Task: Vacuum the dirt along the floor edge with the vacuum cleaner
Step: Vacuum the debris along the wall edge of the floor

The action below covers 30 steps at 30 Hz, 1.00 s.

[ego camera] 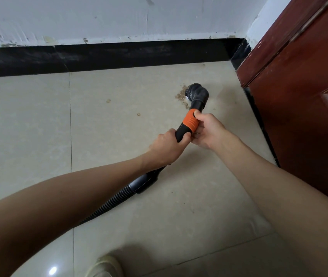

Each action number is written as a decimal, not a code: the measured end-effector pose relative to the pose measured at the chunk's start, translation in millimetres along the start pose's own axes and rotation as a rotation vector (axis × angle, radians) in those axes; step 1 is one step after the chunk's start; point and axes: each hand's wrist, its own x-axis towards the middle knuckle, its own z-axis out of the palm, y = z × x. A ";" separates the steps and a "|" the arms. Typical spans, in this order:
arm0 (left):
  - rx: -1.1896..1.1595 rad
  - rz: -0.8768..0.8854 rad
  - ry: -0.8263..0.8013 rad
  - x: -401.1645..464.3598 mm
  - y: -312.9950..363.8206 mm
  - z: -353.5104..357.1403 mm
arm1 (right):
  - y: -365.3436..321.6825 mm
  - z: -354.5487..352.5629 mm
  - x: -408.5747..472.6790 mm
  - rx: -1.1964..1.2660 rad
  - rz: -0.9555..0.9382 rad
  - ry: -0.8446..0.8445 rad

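Notably, no legible writing on vacuum cleaner wand (pixel 189 121). Left hand (pixel 167 146) and right hand (pixel 207 130) both grip it, fingers wrapped closed. Nozzle (pixel 197 93) sits beyond the grip, touching dirt (pixel 181 95) on floor (pixel 119 116).

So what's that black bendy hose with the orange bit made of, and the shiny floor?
The black ribbed vacuum hose looks like flexible plastic: its ridges let it bend. The orange grip band seems rubbery or matte plastic, with moulded grooves. The pale beige floor tiles look like glazed ceramic: glossy, reflecting a light, with thin joint lines.
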 end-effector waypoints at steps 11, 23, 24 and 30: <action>0.011 -0.005 0.055 27.9 -7.3 -17.1 | -14.3 25.4 25.5 0.014 -0.028 -0.045; 0.080 0.021 0.066 19.9 -5.2 -12.8 | -12.3 6.7 24.2 0.043 0.009 -0.135; 0.091 0.030 0.060 18.7 -3.0 -12.1 | -12.4 1.6 22.1 0.047 0.006 -0.141; 0.154 0.099 -0.045 9.3 22.9 11.8 | -9.4 -48.6 5.9 0.067 -0.010 -0.113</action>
